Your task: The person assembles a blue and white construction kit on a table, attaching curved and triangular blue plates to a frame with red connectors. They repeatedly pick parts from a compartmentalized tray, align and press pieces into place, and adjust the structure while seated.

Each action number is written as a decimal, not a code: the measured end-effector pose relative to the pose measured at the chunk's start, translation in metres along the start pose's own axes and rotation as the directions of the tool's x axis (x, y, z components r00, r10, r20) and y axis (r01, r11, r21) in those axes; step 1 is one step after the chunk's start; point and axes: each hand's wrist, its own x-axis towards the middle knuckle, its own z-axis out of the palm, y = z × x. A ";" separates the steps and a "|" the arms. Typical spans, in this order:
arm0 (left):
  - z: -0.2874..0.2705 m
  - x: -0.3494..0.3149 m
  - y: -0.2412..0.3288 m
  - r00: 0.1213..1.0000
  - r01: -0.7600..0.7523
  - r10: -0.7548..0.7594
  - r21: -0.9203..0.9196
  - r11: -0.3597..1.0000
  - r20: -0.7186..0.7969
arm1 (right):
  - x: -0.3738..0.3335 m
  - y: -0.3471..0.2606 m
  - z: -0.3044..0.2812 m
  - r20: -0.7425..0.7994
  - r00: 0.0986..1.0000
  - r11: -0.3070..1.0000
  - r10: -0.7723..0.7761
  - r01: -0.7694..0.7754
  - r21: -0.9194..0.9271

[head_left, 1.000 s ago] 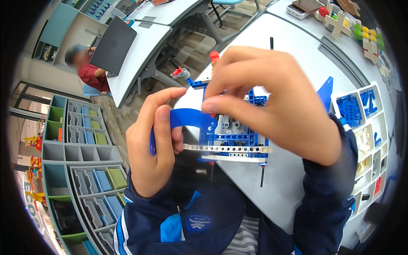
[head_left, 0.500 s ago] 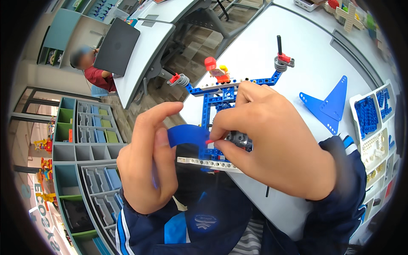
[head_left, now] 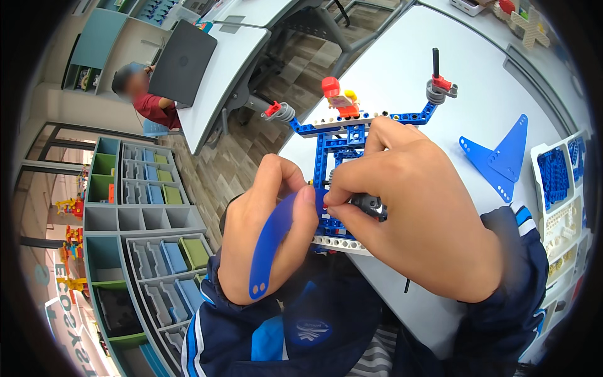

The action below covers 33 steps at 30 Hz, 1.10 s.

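My left hand (head_left: 270,232) pinches a curved blue plastic strip (head_left: 267,251) between thumb and forefinger. The strip bends down across the palm, and two holes show at its lower end. At its upper end, my right hand (head_left: 414,201) presses thumb and forefinger together on a small red peg (head_left: 325,204). Behind the fingers stands a building-brick model (head_left: 321,151) of blue beams, with a white beam (head_left: 342,244) along its near side. A red-capped toy figure (head_left: 339,97) sits at its far side. My right hand covers much of the model's middle.
Two blue plastic panels (head_left: 499,160) lie joined on the white table (head_left: 377,81), right of the model. A white sorting tray (head_left: 540,217) with blue and pale parts is at the right edge. A person (head_left: 147,100) sits behind a laptop (head_left: 183,63) at another table.
My left hand has moved right, toward the model, and turned so the strip now hangs across the palm. My right hand keeps its pinch on the red peg. The whole view has shifted slightly.
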 end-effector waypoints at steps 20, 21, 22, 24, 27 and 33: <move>0.013 -0.011 0.005 0.973 0.198 -0.203 -0.063 0.978 -0.106 | 0.030 0.021 -0.019 0.466 0.837 0.950 -0.288 0.312 0.026; 0.014 -0.012 0.005 0.954 0.264 -0.277 -0.118 0.957 -0.112 | 0.031 0.022 -0.020 0.471 0.830 0.946 -0.299 0.322 0.033; 0.015 -0.012 0.004 0.963 0.225 -0.238 -0.111 0.968 -0.124 | 0.032 0.022 -0.020 0.464 0.828 0.938 -0.317 0.345 0.025; 0.016 -0.013 0.003 0.952 0.257 -0.273 -0.126 0.958 -0.141 | 0.032 0.024 -0.020 0.454 0.823 0.922 -0.342 0.386 -0.005; 0.015 -0.014 0.000 0.960 0.236 -0.264 -0.239 0.942 -0.094 | 0.033 0.030 -0.020 0.416 0.828 0.910 -0.375 0.414 -0.004; 0.009 -0.011 -0.009 0.984 0.177 -0.177 -0.252 0.951 0.025 | 0.035 0.044 -0.013 0.334 0.773 0.782 -0.539 0.607 -0.143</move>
